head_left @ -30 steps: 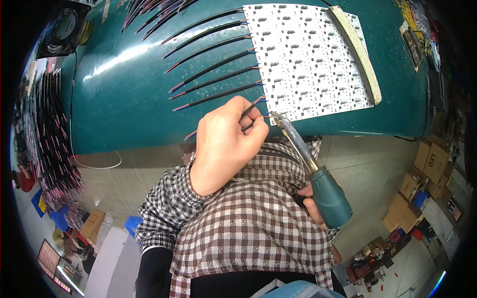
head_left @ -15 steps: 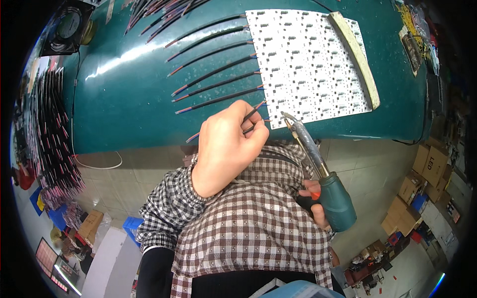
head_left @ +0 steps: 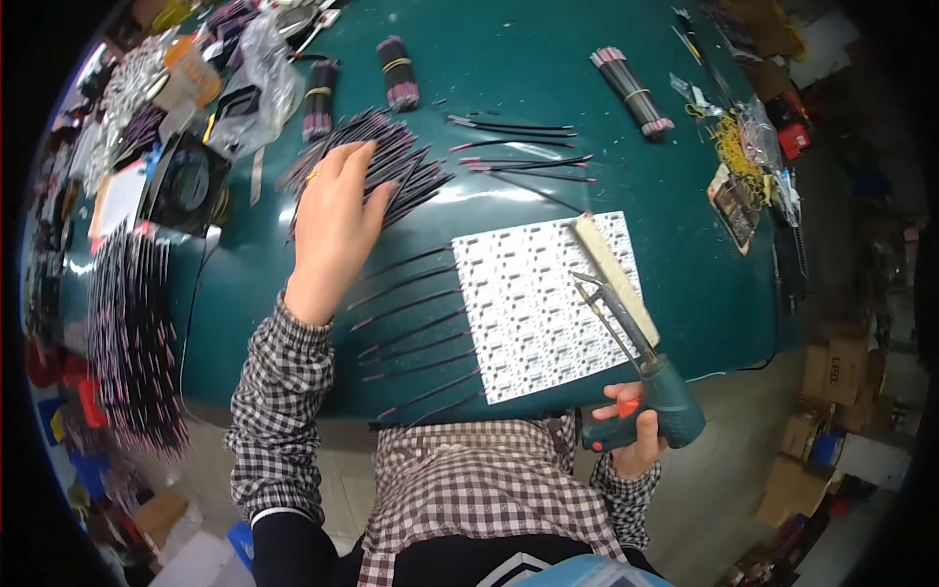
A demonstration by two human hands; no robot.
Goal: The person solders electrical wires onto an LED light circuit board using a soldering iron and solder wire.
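Showing a wide gap between thumb and fingers, the left hand (head_left: 335,215) lies over the pile of black wires (head_left: 406,181), upper left of the frame; from my remote post I cannot tell if it touches. Right hand (head_left: 634,432), lower right, grips the green soldering gun (head_left: 675,399), its tip over the white circuit sheet (head_left: 528,308), right of centre. Pale bar (head_left: 611,274) along that sheet's right part. Row of black leads (head_left: 421,368) at its left edge. Banded bundles (head_left: 631,93) toward the top.

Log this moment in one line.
left hand: at wire pile | right hand: holding soldering iron | white board: wires along left edge
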